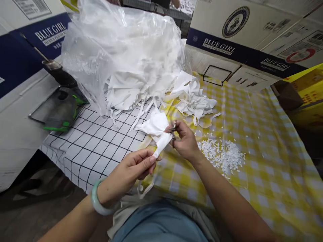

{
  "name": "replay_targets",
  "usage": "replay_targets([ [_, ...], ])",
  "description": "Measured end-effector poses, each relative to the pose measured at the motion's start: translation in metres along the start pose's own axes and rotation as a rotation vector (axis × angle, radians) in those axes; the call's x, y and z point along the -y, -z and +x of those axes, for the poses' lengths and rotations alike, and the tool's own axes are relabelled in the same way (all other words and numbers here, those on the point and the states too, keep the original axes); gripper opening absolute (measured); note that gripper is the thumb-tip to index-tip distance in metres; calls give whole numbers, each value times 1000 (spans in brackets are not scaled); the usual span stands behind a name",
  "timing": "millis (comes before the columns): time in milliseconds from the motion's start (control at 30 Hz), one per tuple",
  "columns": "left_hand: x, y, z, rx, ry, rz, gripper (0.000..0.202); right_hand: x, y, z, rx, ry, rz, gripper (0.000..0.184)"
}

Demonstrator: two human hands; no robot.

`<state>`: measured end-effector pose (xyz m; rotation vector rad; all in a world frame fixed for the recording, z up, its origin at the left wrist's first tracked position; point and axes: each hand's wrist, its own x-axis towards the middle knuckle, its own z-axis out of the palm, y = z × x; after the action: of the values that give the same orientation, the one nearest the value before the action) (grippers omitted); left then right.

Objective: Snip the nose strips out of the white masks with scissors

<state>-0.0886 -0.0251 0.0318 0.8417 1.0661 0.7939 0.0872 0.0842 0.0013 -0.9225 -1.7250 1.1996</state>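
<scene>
My left hand (141,163) is closed, pinching the near end of a piece of white fabric (156,125) between thumb and fingers. A thin white strap (146,192) hangs down below that hand. Close to the middle of the fabric, my right hand (185,139) is closed round small metal snips (173,130). The snips are at the fabric's edge and partly hidden by the fingers; their blades are too blurred to tell apart. Just beyond lies a crumpled pile of white fabric pieces (193,101) with loose straps. Right of my right wrist is a heap of small white bits (224,156).
A large clear plastic bag (121,43) of white fabric stands at the back. Blue Girl cartons (222,33) rise at the right rear, another carton (42,20) at left. A grey-green power tool (60,107) leans there. Grid cloth (93,148) and yellow checked cloth (267,158) cover the table.
</scene>
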Motion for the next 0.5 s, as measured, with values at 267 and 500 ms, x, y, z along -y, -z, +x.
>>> replay_targets([
  [267, 4, -27, 14, -128, -427, 148, 19, 2, -20, -75, -339, -262, 239, 33],
  [500, 21, -60, 47, -107, -429, -5, 25, 0, -3, -116, -212, -348, 50, 44],
])
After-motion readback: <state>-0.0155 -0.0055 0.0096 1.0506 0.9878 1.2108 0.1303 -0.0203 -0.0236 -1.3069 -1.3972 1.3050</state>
